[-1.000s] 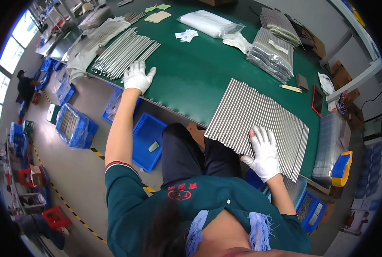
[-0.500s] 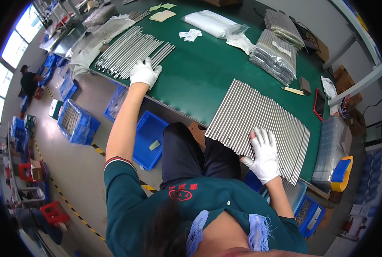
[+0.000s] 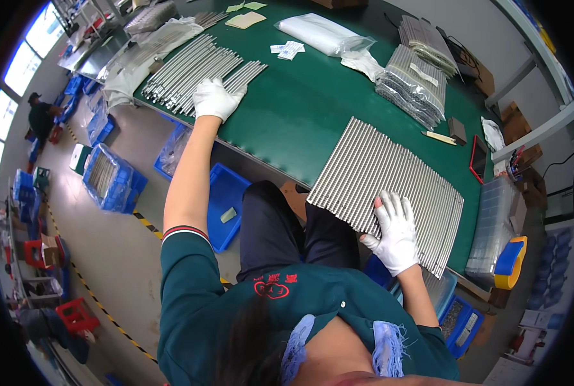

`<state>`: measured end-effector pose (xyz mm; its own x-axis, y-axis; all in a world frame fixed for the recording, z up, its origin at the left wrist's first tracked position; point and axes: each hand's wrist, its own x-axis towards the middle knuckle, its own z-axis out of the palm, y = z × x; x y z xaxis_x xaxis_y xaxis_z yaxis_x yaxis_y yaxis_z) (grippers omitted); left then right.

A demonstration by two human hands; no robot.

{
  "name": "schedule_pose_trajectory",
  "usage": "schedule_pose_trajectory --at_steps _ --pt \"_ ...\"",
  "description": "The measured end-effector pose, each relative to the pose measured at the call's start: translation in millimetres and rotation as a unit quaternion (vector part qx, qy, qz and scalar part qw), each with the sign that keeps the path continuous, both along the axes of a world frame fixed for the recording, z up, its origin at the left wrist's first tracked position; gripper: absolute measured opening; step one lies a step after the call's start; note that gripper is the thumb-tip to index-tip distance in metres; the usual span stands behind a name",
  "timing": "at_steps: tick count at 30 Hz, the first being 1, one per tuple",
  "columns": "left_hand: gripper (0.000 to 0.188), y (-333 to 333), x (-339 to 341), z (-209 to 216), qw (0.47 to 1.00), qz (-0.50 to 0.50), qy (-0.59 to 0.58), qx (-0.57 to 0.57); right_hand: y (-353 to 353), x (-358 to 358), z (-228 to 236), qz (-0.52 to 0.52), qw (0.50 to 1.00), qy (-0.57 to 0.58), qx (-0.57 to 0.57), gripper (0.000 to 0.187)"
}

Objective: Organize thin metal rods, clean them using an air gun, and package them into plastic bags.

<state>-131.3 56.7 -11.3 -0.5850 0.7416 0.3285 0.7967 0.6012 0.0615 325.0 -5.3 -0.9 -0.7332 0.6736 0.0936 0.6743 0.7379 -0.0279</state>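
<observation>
At the upper left, my gloved left hand [image 3: 216, 101] is closed over the near ends of a few slim metal rods [image 3: 247, 76]. Its thumb lies along their right side and the fingers bend down on their left. A larger row of the same rods [image 3: 187, 71] lies beside that small group. My right hand [image 3: 396, 235], also in a white glove, rests flat with fingers stretched out on the near part of a wide sheet of metal rods [image 3: 390, 180], laid side by side at the table's near edge. One fingertip of that glove is bare.
Wrapped rod bundles [image 3: 412, 87], a white plastic-wrapped pack [image 3: 319, 32], a yellow cutter [image 3: 439, 137], a dark block [image 3: 456, 130] and a red-edged phone [image 3: 478, 158] lie on the green table [image 3: 280, 109]. Below stands a blue bin [image 3: 219, 215]. Another person [image 3: 41, 122] is far left.
My left hand has shifted slightly up and left, its fingers now bent over the rods. The small group of rods has moved a little and looks wider. My right hand stays in place.
</observation>
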Motion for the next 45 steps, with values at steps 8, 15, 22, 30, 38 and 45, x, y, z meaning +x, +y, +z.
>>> schedule_pose_trajectory --at_steps 8,15,22,30,38,45 --pt "0.068 -6 21 3 0.997 -0.058 -0.018 -0.043 0 0 0 0.003 1.000 -0.004 0.002 0.089" --pt "0.055 -47 121 -9 0.991 -0.123 -0.032 0.039 20 19 17 0.089 0.988 -0.011 -0.123 0.092" --pt "0.051 -68 185 -10 0.986 -0.141 -0.073 0.057 84 -82 53 0.230 0.970 0.027 -0.068 0.080" --pt "0.063 -117 154 4 0.932 -0.329 -0.136 0.068 113 -159 -3 0.228 0.971 -0.073 0.008 0.075" --pt "0.085 -129 128 2 0.890 -0.440 -0.118 0.005 176 -184 16 0.134 0.924 0.188 -0.305 0.049" --pt "0.077 -107 125 -7 0.863 -0.499 -0.074 0.034 222 -213 -17 0.061 0.553 0.452 -0.697 0.058"
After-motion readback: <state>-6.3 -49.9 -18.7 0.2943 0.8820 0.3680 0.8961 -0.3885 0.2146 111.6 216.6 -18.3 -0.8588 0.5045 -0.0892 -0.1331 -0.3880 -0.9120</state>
